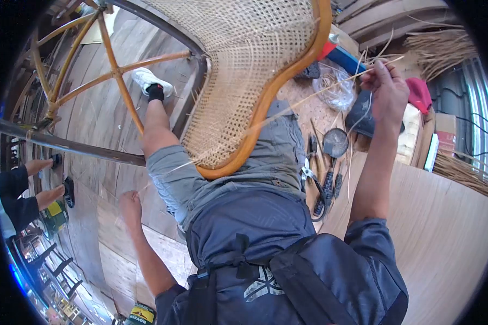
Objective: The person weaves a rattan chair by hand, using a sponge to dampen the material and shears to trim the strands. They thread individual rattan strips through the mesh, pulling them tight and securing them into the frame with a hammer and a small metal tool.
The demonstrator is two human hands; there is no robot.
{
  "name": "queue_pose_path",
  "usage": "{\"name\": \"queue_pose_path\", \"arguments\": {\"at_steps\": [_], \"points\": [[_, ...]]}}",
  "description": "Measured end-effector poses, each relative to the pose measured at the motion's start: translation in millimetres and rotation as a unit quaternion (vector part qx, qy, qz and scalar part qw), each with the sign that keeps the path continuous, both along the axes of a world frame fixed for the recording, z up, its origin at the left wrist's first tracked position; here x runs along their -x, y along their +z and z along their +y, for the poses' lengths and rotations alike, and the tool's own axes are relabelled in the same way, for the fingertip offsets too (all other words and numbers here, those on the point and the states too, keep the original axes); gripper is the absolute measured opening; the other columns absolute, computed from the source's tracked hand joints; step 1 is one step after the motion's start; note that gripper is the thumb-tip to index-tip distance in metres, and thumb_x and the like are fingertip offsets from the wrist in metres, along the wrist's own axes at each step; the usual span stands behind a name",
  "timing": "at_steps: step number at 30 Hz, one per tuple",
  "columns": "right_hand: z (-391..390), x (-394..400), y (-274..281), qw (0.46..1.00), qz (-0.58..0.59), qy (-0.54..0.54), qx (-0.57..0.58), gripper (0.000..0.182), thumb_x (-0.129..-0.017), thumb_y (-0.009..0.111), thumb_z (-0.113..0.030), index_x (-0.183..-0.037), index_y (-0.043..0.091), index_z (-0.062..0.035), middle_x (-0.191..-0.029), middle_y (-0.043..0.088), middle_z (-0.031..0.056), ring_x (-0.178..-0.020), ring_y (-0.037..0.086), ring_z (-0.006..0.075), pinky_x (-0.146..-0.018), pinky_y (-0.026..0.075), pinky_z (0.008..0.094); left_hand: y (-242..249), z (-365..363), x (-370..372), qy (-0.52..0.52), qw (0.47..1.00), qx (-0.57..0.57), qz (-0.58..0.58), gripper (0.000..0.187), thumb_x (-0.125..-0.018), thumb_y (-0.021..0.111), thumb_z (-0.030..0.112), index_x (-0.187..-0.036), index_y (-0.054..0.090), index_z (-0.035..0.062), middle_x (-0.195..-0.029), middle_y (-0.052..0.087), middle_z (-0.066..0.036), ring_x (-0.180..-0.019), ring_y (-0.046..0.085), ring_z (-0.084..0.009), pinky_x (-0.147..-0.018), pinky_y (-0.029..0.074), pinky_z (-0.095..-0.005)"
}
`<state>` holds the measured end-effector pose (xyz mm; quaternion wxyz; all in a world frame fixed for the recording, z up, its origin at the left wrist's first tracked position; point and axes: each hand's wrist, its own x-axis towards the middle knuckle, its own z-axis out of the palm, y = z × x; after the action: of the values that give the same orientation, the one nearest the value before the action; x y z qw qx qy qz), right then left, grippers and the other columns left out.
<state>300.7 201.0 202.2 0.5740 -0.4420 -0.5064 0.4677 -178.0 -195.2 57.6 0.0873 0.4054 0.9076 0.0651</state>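
A long thin cane strand (309, 99) runs slantwise between my two hands, across the woven cane panel (238, 86) with its curved wooden frame (260, 111). The panel's rounded end rests over my lap. My right hand (385, 89), raised at the upper right, pinches the strand near its end. At the lower left, my left hand (130, 207) is closed on the strand's other end, beside my thigh. The strand's middle is blurred against the panel.
Pliers (307, 172), a round metal tool (335, 143) and dark-handled tools lie on the bench (406, 189) at my right. Cane bundles (442, 51) sit at the upper right. A rattan frame (122, 69) stands left. Another person's legs (49, 197) show at the far left.
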Motion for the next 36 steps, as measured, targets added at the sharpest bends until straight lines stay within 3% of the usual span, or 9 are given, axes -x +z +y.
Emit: {"name": "queue_pose_path", "arguments": {"at_steps": [2,3,4,6,9,10,13,22,36], "points": [[-33,51,10,0.998,-0.026,0.055,0.021,0.016,-0.089,0.059,-0.013,-0.096,0.060,0.0020,-0.075,0.063,0.0070,-0.060,0.061,0.0122,-0.055,0.050,0.0224,34,5,-4,-0.077,0.987,-0.057,0.131,0.026,-0.085,0.052,0.013,-0.106,0.061,0.0001,-0.106,0.062,-0.020,-0.103,0.057,-0.0357,-0.088,0.044,-0.0381],[-53,80,14,0.995,-0.036,0.085,0.027,0.016,-0.089,0.059,-0.012,-0.096,0.060,0.0027,-0.075,0.063,0.0068,-0.061,0.061,0.0120,-0.055,0.050,0.0222,69,38,-27,-0.031,0.995,-0.091,0.019,0.031,-0.087,0.052,0.014,-0.114,0.058,0.0014,-0.119,0.056,-0.019,-0.113,0.052,-0.0326,-0.096,0.039,-0.0359],[-71,108,17,0.991,-0.045,0.120,0.030,0.016,-0.090,0.059,-0.011,-0.096,0.060,0.0034,-0.075,0.063,0.0067,-0.062,0.062,0.0117,-0.056,0.050,0.0221,127,82,-70,-0.032,0.966,-0.186,-0.178,0.031,-0.087,0.055,0.014,-0.114,0.058,0.0000,-0.116,0.058,-0.016,-0.111,0.053,-0.0291,-0.096,0.040,-0.0335],[-98,153,15,0.984,0.002,0.174,0.032,0.014,-0.090,0.059,-0.010,-0.096,0.060,0.0031,-0.075,0.063,0.0064,-0.062,0.062,0.0116,-0.056,0.050,0.0220,133,120,-110,-0.073,0.889,-0.308,-0.330,0.029,-0.089,0.058,0.014,-0.113,0.057,-0.0016,-0.105,0.062,-0.011,-0.105,0.056,-0.0205,-0.091,0.042,-0.0285],[-120,196,16,0.973,0.033,0.228,0.030,0.013,-0.090,0.059,-0.009,-0.096,0.060,0.0030,-0.076,0.063,0.0063,-0.063,0.061,0.0113,-0.057,0.050,0.0218,146,167,-151,-0.193,0.843,-0.399,-0.304,0.026,-0.090,0.057,0.017,-0.110,0.058,-0.0001,-0.095,0.061,-0.007,-0.083,0.055,-0.0124,-0.074,0.045,-0.0257],[-122,203,18,0.971,0.033,0.235,0.026,0.013,-0.090,0.059,-0.008,-0.096,0.060,0.0030,-0.076,0.063,0.0062,-0.063,0.061,0.0112,-0.057,0.050,0.0217,137,172,-157,-0.126,0.742,-0.400,-0.523,0.023,-0.090,0.057,0.017,-0.107,0.059,0.0001,-0.091,0.060,-0.006,-0.078,0.053,-0.0101,-0.069,0.044,-0.0246],[-116,208,23,0.963,0.019,0.268,0.005,0.013,-0.090,0.058,-0.008,-0.096,0.060,0.0028,-0.077,0.064,0.0068,-0.062,0.060,0.0108,-0.057,0.049,0.0214,132,161,-149,-0.079,0.709,-0.376,-0.591,0.018,-0.092,0.056,0.012,-0.101,0.061,-0.0026,-0.090,0.057,0.001,-0.083,0.051,-0.0054,-0.075,0.043,-0.0208],[-115,242,40,0.957,0.018,0.290,-0.013,0.014,-0.091,0.058,-0.012,-0.094,0.060,0.0016,-0.072,0.063,0.0076,-0.062,0.061,0.0140,-0.056,0.049,0.0249,108,127,-104,-0.045,0.764,-0.470,-0.440,0.009,-0.087,0.062,0.007,-0.092,0.064,-0.0009,-0.088,0.060,-0.002,-0.080,0.053,-0.0076,-0.071,0.043,-0.0205],[-127,279,30,0.929,-0.001,0.370,-0.024,0.016,-0.092,0.057,-0.014,-0.098,0.058,0.0005,-0.075,0.063,0.0080,-0.064,0.063,0.0159,-0.058,0.050,0.0256,88,107,-79,0.023,0.754,-0.462,-0.466,0.011,-0.087,0.062,0.010,-0.090,0.064,-0.0002,-0.081,0.058,0.000,-0.075,0.052,-0.0072,-0.067,0.042,-0.0214]]}}
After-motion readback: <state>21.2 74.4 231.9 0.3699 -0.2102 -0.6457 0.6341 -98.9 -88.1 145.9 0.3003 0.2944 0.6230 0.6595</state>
